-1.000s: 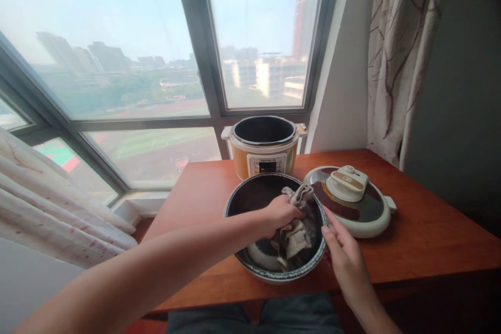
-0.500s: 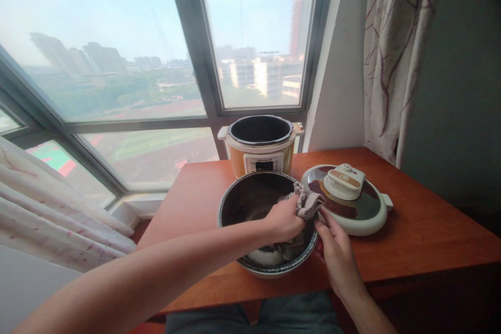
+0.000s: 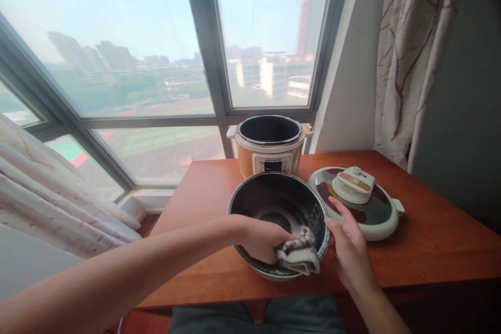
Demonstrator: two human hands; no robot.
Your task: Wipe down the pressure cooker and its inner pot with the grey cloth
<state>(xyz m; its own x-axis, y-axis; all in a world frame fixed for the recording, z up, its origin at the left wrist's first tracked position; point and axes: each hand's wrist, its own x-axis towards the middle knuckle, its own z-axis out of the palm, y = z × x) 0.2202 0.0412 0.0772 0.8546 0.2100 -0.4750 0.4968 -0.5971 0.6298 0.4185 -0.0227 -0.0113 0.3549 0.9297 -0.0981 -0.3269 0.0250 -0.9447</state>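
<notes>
A dark inner pot (image 3: pixel 270 194) with a speckled rim stands near the table's front edge. My left hand (image 3: pixel 263 239) is closed round a bunched greyish cloth (image 3: pixel 300 257) inside the pot, against its near right wall. Part of the cloth laps over the front rim. At the pot's right side, my right hand (image 3: pixel 349 244) grips the rim, thumb on the edge and index finger stretched out; the other fingers are partly hidden behind the wall. Just behind the pot is the yellow-and-white pressure cooker body (image 3: pixel 246 158), its top uncovered.
The cooker's lid (image 3: pixel 379 232), with its white handle on top, lies right of the pot on the brown wooden table (image 3: pixel 188 203). Tall windows rise behind. Curtains hang at the left (image 3: pixel 58 193) and right (image 3: pixel 415 62).
My left hand has carried the cloth from the right rim down to the pot's near right inside. My right hand stays at the rim. The whole view has shifted slightly.
</notes>
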